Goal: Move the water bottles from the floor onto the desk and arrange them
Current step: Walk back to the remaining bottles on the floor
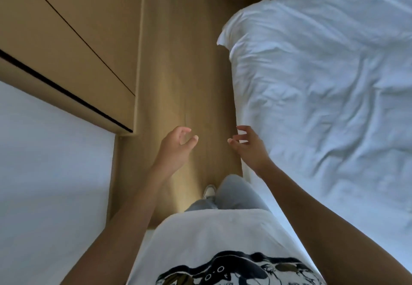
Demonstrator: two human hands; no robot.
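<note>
No water bottles in view, no tabletop identifiable; their location cannot be told from this frame. Left hand (178, 144) and right hand (247, 145) are held out over the light wooden plank floor (185, 61), fingers loosely curled, nothing grasped. Landmark: the bed with rumpled white duvet (323, 84). The floor strip runs along its left side; the tan wooden cabinet with dark seams (73, 39) stands across that strip from the bed. Step judged: locating bottles. View should be raised and the strip scanned before anything is reached for; hands best kept free, one bottle per hand.
</note>
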